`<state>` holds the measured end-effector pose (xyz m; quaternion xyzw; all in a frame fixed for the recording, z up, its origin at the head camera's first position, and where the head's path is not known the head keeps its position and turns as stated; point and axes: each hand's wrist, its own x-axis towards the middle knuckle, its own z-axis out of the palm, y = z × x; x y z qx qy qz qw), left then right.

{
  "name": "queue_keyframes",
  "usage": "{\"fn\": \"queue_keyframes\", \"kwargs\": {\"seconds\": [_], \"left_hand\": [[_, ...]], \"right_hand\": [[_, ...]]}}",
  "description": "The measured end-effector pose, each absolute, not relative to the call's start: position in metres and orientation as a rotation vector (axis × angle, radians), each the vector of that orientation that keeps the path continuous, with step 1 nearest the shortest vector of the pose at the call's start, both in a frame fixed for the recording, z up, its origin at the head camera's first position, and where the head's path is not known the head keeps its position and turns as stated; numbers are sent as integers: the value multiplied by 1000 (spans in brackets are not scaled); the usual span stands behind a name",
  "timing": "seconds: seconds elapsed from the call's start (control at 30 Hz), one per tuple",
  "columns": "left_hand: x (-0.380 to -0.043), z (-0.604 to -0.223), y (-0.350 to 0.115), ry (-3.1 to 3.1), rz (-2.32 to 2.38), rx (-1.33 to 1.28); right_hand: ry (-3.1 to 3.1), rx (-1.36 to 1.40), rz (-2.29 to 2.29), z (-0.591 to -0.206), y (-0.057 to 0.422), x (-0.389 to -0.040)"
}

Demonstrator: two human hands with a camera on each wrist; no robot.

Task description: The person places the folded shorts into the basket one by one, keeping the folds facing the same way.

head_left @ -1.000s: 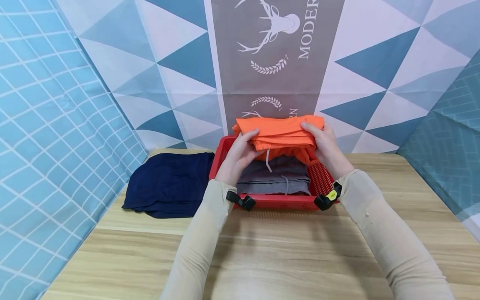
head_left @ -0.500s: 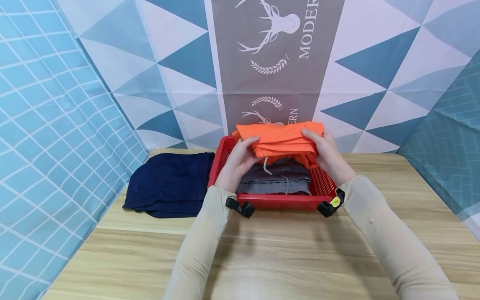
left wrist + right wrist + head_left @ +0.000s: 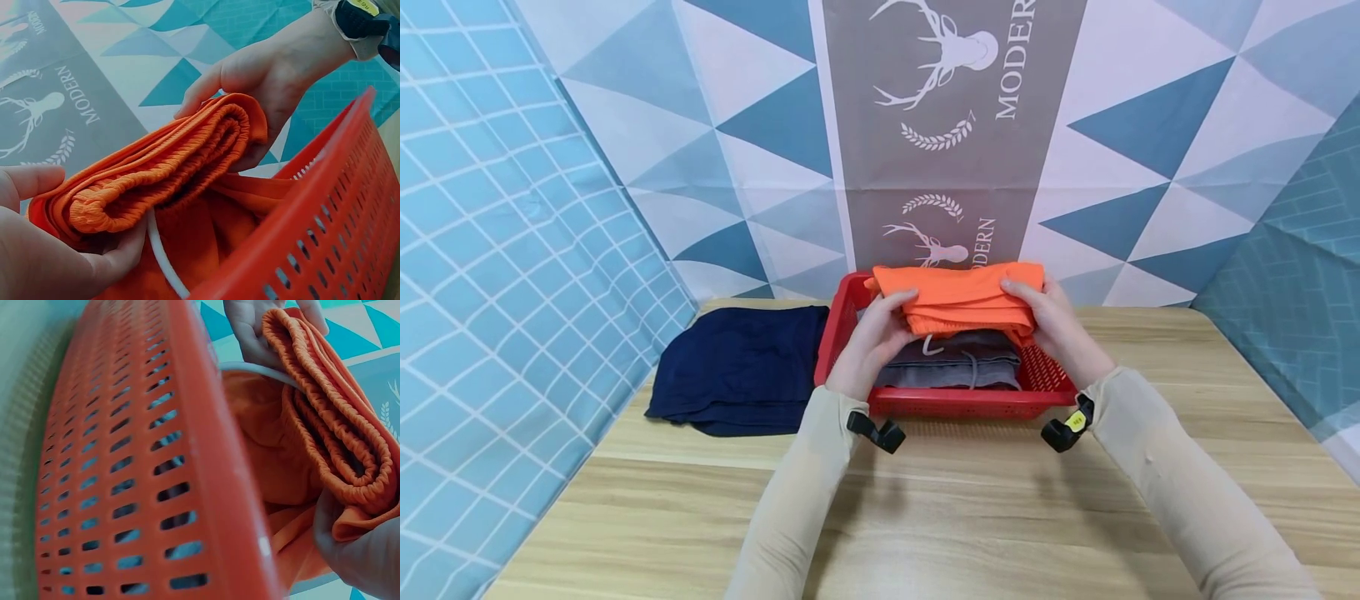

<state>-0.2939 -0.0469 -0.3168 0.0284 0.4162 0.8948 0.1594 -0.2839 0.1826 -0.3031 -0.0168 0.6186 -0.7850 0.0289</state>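
Folded orange drawstring shorts (image 3: 962,287) are held at both ends over the back part of a red plastic basket (image 3: 958,403). My left hand (image 3: 872,346) pinches the left end, thumb on top and fingers beneath. At the opposite end my right hand (image 3: 1063,321) grips in the same way. The left wrist view shows the gathered waistband (image 3: 112,209) rolled in layers, with a white drawstring (image 3: 161,262) hanging down. Loose orange cloth hangs under the fold, beside the basket's rim. Grey folded clothes (image 3: 951,373) with a pale cord lie inside the basket, partly hidden.
A folded navy garment (image 3: 737,371) lies on the wooden table (image 3: 970,517) to the left of the basket. Behind stands a patterned cloth backdrop (image 3: 760,100); a blue grid cloth (image 3: 497,250) hangs at the left. Each wrist wears a black camera strap (image 3: 876,432).
Both hands have come down and slightly nearer with the orange shorts, covering more of the basket's contents. The navy garment and the basket stay put.
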Motion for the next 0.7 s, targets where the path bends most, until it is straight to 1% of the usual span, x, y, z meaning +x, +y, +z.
{"fn": "queue_keyframes", "kwargs": {"seconds": [0.2, 0.47, 0.7], "left_hand": [[-288, -325, -50, 1217, 2528, 77], [-280, -333, -52, 1357, 2451, 16], [-275, -335, -53, 1544, 2368, -59]], "right_hand": [[1938, -91, -2387, -312, 183, -278], [2009, 34, -2230, -321, 184, -270], [2141, 22, -2058, -330, 183, -267]]}}
